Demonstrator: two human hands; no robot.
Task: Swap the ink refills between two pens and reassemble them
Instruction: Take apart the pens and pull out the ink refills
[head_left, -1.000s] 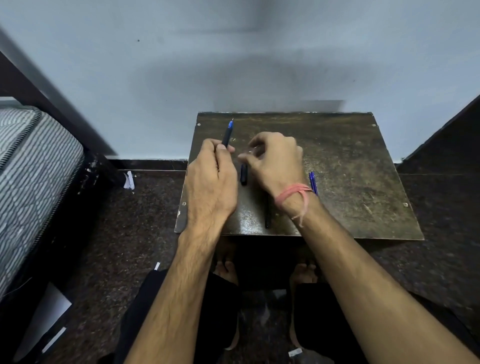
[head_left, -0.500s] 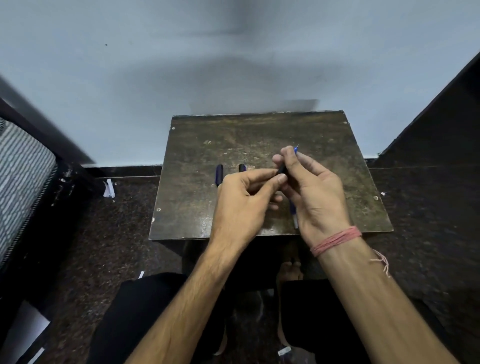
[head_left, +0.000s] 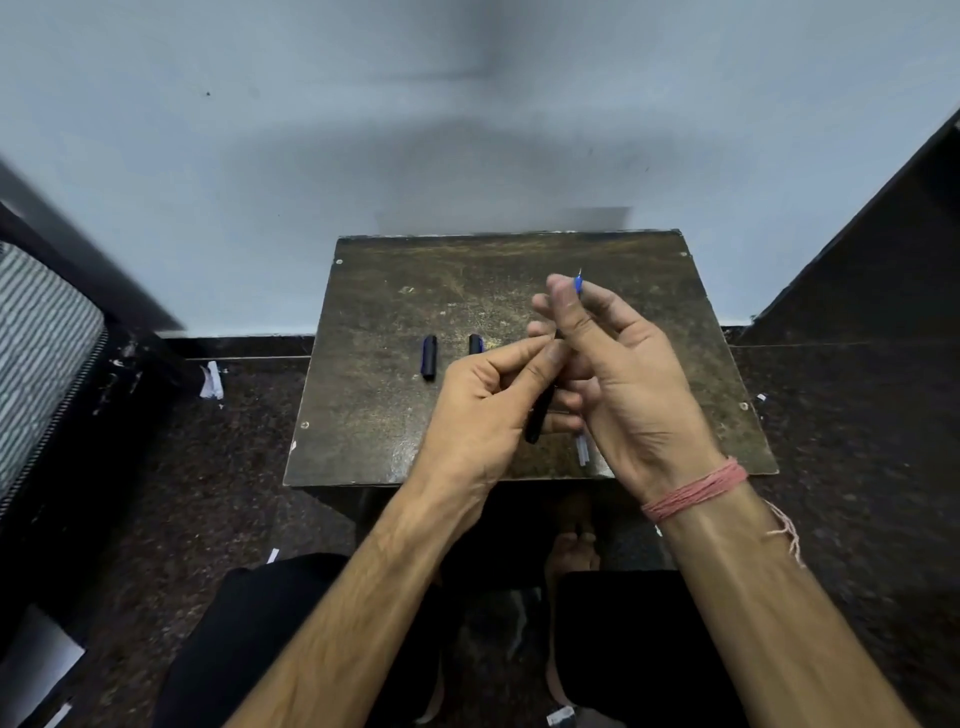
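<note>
Both hands meet above the small dark wooden table (head_left: 395, 291). My left hand (head_left: 483, 410) pinches a black pen barrel (head_left: 537, 415) that slants down toward me. My right hand (head_left: 618, 374) grips the pen's front end, and its blue tip (head_left: 578, 283) sticks up past the fingers. Two dark pen caps lie side by side on the table: one (head_left: 428, 357) to the left, the other (head_left: 475, 344) partly behind my left fingers. The pale end of a refill (head_left: 582, 449) shows on the table under my right hand.
The table stands against a pale wall. A striped mattress (head_left: 41, 358) is at far left and a dark panel (head_left: 883, 249) at right. Paper scraps (head_left: 212, 380) lie on the dark speckled floor. My knees and feet are below the table's near edge.
A second ago my left hand held the pen upright at the left while the right reached on the table. Both hands have since come together on the pen, and its tip rose slightly.
</note>
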